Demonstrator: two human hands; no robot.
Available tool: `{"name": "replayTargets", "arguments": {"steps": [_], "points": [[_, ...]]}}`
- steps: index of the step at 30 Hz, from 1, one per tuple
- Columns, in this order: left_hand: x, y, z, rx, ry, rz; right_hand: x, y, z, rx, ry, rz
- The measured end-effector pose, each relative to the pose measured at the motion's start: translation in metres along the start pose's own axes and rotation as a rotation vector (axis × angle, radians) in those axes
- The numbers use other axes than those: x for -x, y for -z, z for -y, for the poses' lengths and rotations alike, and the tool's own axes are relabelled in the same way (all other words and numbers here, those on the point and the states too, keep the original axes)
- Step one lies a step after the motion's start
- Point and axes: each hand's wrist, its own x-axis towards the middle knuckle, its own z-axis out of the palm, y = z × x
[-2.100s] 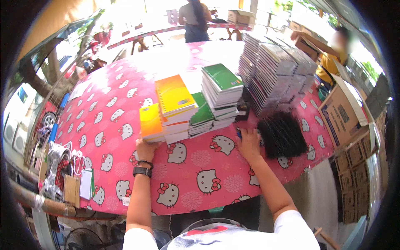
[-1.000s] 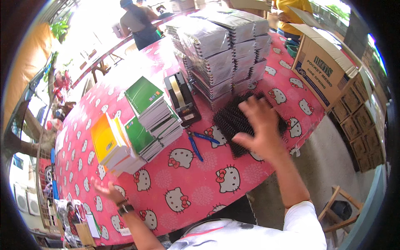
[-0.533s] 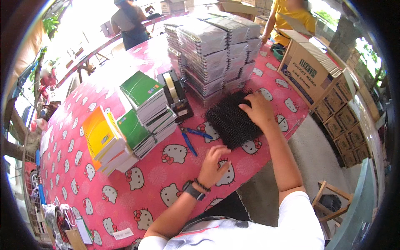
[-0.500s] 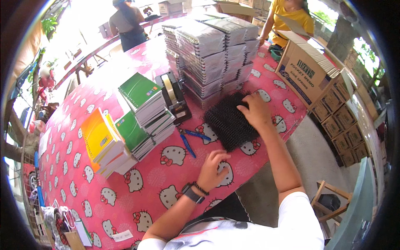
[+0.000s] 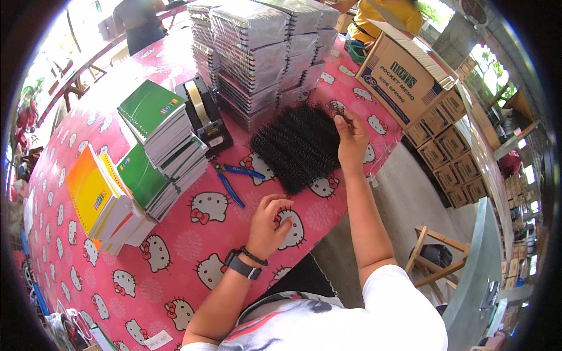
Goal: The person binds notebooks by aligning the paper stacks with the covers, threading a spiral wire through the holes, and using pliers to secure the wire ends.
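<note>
A flat pile of black spiral binding coils [image 5: 295,146] lies on the table in front of me. At its far right corner my right hand [image 5: 353,140] has thumb and fingers pinched together on the end of a coil; the fingertips partly hide it. My left hand [image 5: 270,225] hovers near the table's front edge, loosely curled with thumb and fingers apart, and holds nothing. Blue-handled pliers [image 5: 234,178] rest with their handles spread, between the left hand and the notebook stacks.
Green notebooks [image 5: 149,114] and yellow notebooks [image 5: 93,196] are stacked left, beside a black tape dispenser [image 5: 205,117]. A tall block of wrapped spiral notebooks [image 5: 252,58] stands behind the coils. An open carton [image 5: 386,82] is at right. A person in yellow [image 5: 386,17] stands beyond.
My right hand has shifted from lying spread over the coils to pinching at their far right corner. The left hand stays low, still empty. The view has swung to the right.
</note>
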Motion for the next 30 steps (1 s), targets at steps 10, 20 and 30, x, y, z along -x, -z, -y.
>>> {"name": "replayTargets", "arguments": {"steps": [10,20,30], "points": [[0.0,0.002,-0.007,0.021,0.096,0.019,-0.004,0.001,0.001,0.103,0.032,0.071],[0.002,-0.003,0.004,-0.03,0.017,-0.02,0.008,-0.02,0.064,0.624,0.434,0.351],[0.006,-0.004,0.029,-0.089,-0.111,-0.066,-0.015,-0.03,0.026,0.907,0.225,0.499]]}}
